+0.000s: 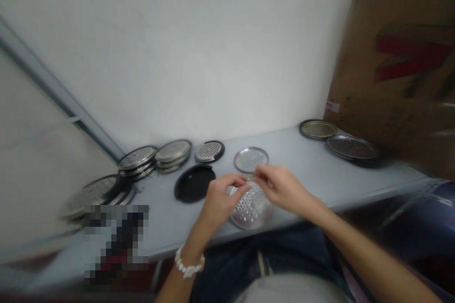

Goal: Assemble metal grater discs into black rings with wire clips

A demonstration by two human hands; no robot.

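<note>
A round metal grater disc (249, 208), full of raised holes, is right in front of me at the table's near edge. My left hand (225, 194) is over its left far side, thumb and fingers pinched together. Close beside it, my right hand (279, 187) is also pinched, at the far rim. Whatever sits between the fingertips is too small and blurred to make out. Just beyond my hands lies another metal disc (251, 159). A black round lid-like piece (195, 183) lies left of my left hand.
Along the wall stand stacked grater discs (138, 157), more metal discs (173, 152) and a black-rimmed grater disc (209, 151). Larger discs (94, 191) lie far left. At the right are a yellowish-rimmed disc (319, 129), a dark metal disc (352, 147) and a large cardboard box (398, 104).
</note>
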